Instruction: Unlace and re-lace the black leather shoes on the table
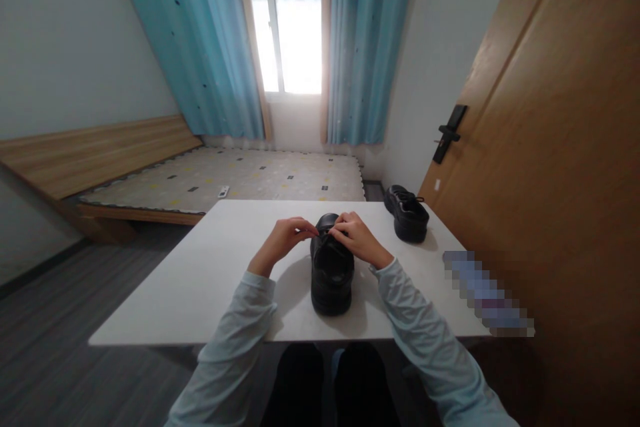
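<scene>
A black shoe (331, 287) stands upright on the white table, its heel toward me and its toe pointing away. My left hand (296, 233) is at the shoe's upper left, with thumb and fingers pinched at the lacing. From the right, my right hand (353, 233) reaches over the front of the shoe, its fingers also pinched near the laces. The dark laces are too small to make out between the fingers. A second black shoe (410, 220) with laces rests at the table's back right.
The white table (190, 280) spans the foreground. A blurred bluish item (483, 293) lies along its right edge. Behind are a bed (250, 177) with a small white object (223, 191) and blue curtains (360, 47). A wooden door (560, 147) stands at right.
</scene>
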The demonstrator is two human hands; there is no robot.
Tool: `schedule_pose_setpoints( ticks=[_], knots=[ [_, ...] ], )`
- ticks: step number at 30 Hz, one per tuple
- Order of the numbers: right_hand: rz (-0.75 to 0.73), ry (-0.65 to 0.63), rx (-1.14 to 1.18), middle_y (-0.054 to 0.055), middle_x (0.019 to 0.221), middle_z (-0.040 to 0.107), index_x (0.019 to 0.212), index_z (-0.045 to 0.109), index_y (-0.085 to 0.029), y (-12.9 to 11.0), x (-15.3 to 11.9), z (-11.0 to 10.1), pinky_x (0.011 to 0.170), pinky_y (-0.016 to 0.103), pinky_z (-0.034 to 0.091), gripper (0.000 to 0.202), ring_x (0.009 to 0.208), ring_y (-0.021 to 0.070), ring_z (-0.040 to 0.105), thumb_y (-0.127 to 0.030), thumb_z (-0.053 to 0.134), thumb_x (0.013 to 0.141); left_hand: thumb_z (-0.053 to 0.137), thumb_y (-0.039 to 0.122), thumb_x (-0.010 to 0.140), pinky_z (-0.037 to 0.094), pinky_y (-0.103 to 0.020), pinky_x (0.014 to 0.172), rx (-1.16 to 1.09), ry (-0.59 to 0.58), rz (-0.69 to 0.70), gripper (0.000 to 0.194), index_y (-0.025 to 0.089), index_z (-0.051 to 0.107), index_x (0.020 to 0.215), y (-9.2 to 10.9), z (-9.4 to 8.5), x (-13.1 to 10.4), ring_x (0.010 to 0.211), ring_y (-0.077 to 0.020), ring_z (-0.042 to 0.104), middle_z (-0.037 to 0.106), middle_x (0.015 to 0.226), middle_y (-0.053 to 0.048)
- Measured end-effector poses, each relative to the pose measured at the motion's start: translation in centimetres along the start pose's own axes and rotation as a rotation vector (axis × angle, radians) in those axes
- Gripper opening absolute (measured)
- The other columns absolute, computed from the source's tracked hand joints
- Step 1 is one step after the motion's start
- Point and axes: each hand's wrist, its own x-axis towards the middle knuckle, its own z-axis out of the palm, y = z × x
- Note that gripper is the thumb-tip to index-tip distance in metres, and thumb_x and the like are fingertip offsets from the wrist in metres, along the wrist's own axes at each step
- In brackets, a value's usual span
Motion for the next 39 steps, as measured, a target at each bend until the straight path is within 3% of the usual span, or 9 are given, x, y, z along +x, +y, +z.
schedule_pose_setpoints(
  ticks=[9,18,28,39],
  knots=[
    [0.005,-0.009,0.003,0.007,0.086,0.059,0.077,0.071,-0.017,-0.1,0.0,0.0,0.083,0.036,0.039,0.024,0.087,0.0199,0.048,-0.024,0.052,0.090,0.063,0.034,0.078,0.051,-0.027,0.070,0.009,-0.016,0.019,0.015,0.023,0.073,0.081,0.2,0.0,-0.1,0.077,-0.0173,0.065,0.073,0.084,-0.003],
    [0.038,0.019,0.003,0.008,0.083,0.061,0.076,0.071,-0.017,-0.3,0.2,0.3,0.082,0.036,0.039,0.028,0.087,0.0200,0.049,-0.027,0.050,0.092,0.066,0.038,0.075,0.050,-0.026,0.064,0.055,-0.029,-0.076,0.021,0.020,0.072,0.083,0.8,0.3,-0.1,0.065,-0.0145,0.063,0.071,0.074,-0.002],
    [0.084,0.026,0.005,0.007,0.081,0.065,0.077,0.074,-0.019,-0.4,0.4,0.6,0.079,0.035,0.038,0.018,0.083,0.0203,0.049,-0.023,0.059,0.086,0.065,0.041,0.076,0.046,-0.025,0.063,0.081,0.001,-0.086,0.023,0.020,0.072,0.075,0.9,0.6,0.0,0.066,-0.0159,0.063,0.072,0.073,-0.003],
    [0.120,-0.031,0.004,0.008,0.082,0.069,0.080,0.076,-0.018,-0.8,0.8,0.3,0.084,0.037,0.039,0.012,0.084,0.0203,0.055,-0.018,0.064,0.081,0.070,0.037,0.068,0.045,-0.026,0.061,-0.051,0.066,-0.317,0.021,0.017,0.072,0.073,1.5,1.4,0.0,0.068,-0.0185,0.065,0.072,0.070,-0.004]
  ],
)
